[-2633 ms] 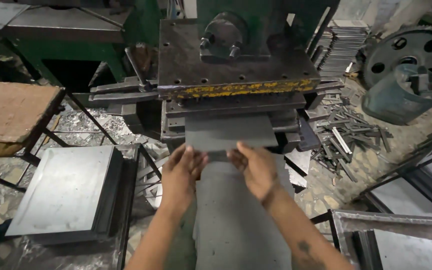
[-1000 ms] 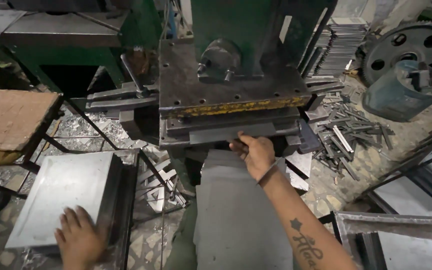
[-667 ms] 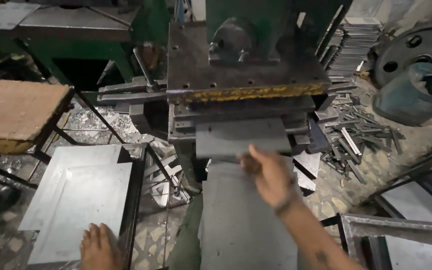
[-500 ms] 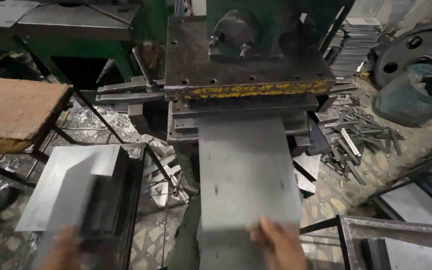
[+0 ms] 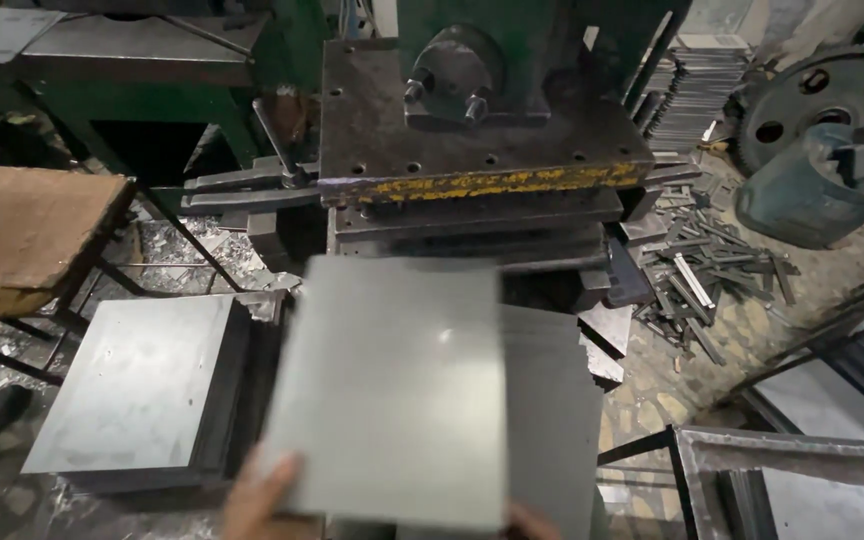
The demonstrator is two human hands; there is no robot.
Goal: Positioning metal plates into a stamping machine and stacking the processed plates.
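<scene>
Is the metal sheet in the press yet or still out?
Out. The metal sheet is in front of the press, held at its near edge by both hands.

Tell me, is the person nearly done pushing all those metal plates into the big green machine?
Not nearly. Cut strips heaped right of the press suggest plates already went through. In hand: the left hand and right hand hold a grey sheet in front of the press opening, not yet inside. Left over: a thick stack of sheets waits on the left.

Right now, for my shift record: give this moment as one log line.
left hand: under metal sheet | right hand: at sheet's near edge | press: ahead
</scene>
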